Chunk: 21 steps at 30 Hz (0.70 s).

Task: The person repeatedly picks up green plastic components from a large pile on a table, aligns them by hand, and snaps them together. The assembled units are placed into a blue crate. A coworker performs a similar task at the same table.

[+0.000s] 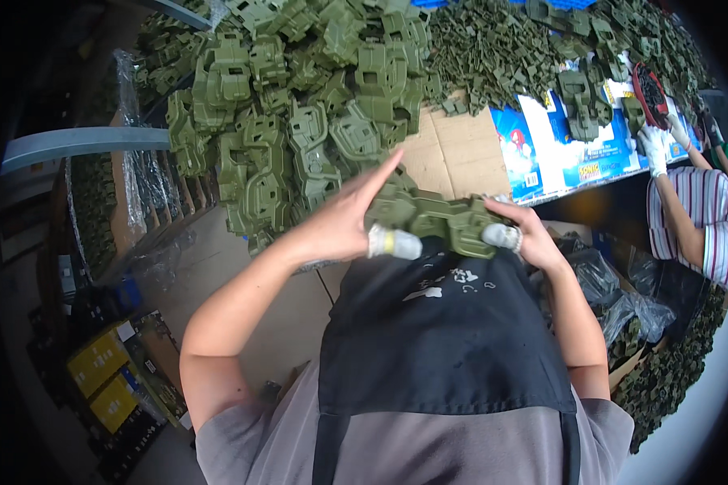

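Note:
A moulded army-green plastic part [453,222] is held in front of my black apron. My right hand [530,232] grips its right end, with the thumb on top and the fingers at the far side. My left hand [340,225] is at the left end of the part, index finger stretched out and thumb apart from it, slightly blurred. Whether the left hand's other fingers touch the part is hidden. White covers wrap both thumbs. Just beyond my left hand lies a heap of similar large green plastic parts [255,174].
Flat cardboard [461,149] lies on the table beside blue printed card sheets [534,145]. Small green pieces [493,61] are piled at the back. At right, a co-worker's gloved hands [659,145] are near a red basket [649,93]. A grey metal bar [85,144] juts in from the left.

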Each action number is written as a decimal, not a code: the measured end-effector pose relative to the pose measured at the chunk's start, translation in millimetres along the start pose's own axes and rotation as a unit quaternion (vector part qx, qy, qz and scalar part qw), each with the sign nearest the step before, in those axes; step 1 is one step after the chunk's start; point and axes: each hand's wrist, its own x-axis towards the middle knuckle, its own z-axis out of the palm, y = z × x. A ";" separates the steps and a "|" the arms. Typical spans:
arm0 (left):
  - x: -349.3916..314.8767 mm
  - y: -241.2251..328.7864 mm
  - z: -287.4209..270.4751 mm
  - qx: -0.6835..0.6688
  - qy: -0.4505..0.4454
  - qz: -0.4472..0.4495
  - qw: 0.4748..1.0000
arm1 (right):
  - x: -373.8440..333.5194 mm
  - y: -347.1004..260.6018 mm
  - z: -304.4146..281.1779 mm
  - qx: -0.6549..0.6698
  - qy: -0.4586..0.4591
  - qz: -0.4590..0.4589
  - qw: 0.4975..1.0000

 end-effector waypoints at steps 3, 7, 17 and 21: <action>9.7 -26.5 35.7 -0.123 0.000 0.022 0.992 | -15.1 20.6 -17.7 0.047 0.000 0.054 0.997; 25.9 -3.9 70.5 -0.110 0.085 0.002 0.990 | -16.5 -8.4 -40.0 -0.181 0.068 -0.090 0.977; 90.1 51.3 136.3 -0.120 0.029 -0.011 0.992 | -28.2 -7.5 -69.7 -0.206 -0.047 -0.133 0.968; 119.0 69.6 162.8 -0.112 0.042 0.052 0.991 | -30.4 18.6 -128.5 -0.070 -0.114 -0.132 0.982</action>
